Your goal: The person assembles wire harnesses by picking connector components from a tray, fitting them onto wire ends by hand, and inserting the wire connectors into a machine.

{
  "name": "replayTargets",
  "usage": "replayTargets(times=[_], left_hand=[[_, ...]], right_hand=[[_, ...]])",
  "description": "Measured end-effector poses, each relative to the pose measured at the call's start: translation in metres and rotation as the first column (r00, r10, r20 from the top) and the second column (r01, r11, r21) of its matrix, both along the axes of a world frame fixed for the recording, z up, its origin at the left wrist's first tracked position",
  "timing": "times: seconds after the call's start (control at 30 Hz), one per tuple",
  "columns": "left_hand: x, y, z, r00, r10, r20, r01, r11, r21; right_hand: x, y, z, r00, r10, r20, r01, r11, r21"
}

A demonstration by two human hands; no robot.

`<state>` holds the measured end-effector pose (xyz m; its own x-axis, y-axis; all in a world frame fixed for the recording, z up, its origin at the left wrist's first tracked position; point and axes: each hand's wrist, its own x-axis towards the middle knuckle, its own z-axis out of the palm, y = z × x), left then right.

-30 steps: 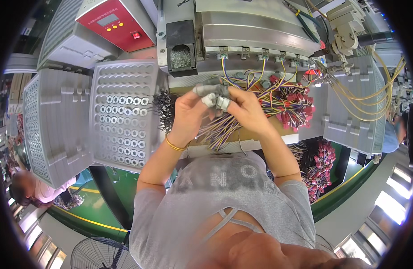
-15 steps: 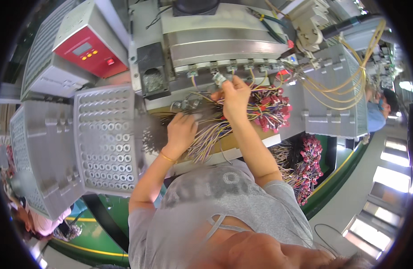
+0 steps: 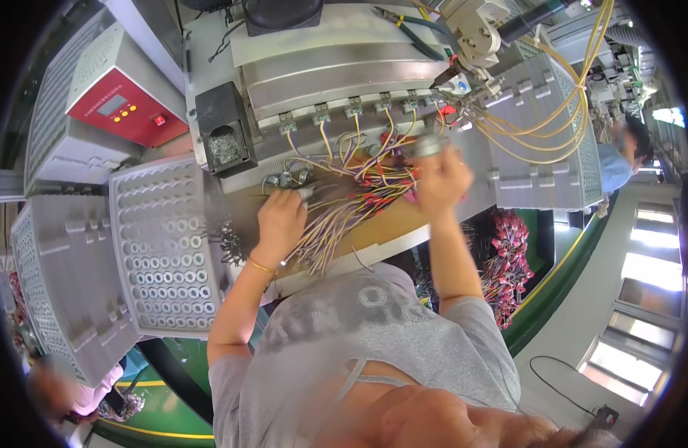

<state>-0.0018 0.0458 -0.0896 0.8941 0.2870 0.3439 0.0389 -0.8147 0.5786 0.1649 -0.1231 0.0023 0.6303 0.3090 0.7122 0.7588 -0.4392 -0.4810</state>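
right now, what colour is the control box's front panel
The front panel is red, with yellow buttons; it shows in the head view.

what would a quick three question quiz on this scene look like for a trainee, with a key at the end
1. Multiple choice: where is the grey tray with rows of metal rings, as the worker sees it?
a) left of the coloured wires
b) right of the coloured wires
c) on top of the coloured wires

2. True or false: the left hand is nearer that tray than the right hand is.

3. Fill in: the front panel of the control box is coloured ____.

Key: 1 a; 2 true; 3 red
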Motion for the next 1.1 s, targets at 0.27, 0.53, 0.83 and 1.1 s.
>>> replayTargets(times=[0.27,0.53,0.83,1.1], left_hand=[[0.0,0.01,0.026,0.983,-0.141,-0.114,-0.039,0.449,-0.893],[-0.002,-0.004,0.054,0.98,0.037,-0.193,-0.088,0.961,-0.261],[-0.028,0.03,0.078,0.985,0.121,-0.121,-0.141,0.975,-0.171],[-0.042,0.018,0.086,0.996,-0.032,0.079,0.025,0.996,0.09]], right_hand=[[0.166,-0.069,-0.038,0.958,-0.246,-0.145,0.188,0.926,-0.328],[0.185,-0.057,-0.054,0.966,-0.063,0.25,0.22,0.709,-0.671],[0.167,-0.079,-0.026,0.998,-0.034,-0.048,0.002,0.838,-0.545],[-0.034,-0.004,-0.01,0.672,0.549,-0.497,-0.653,0.756,-0.047]])
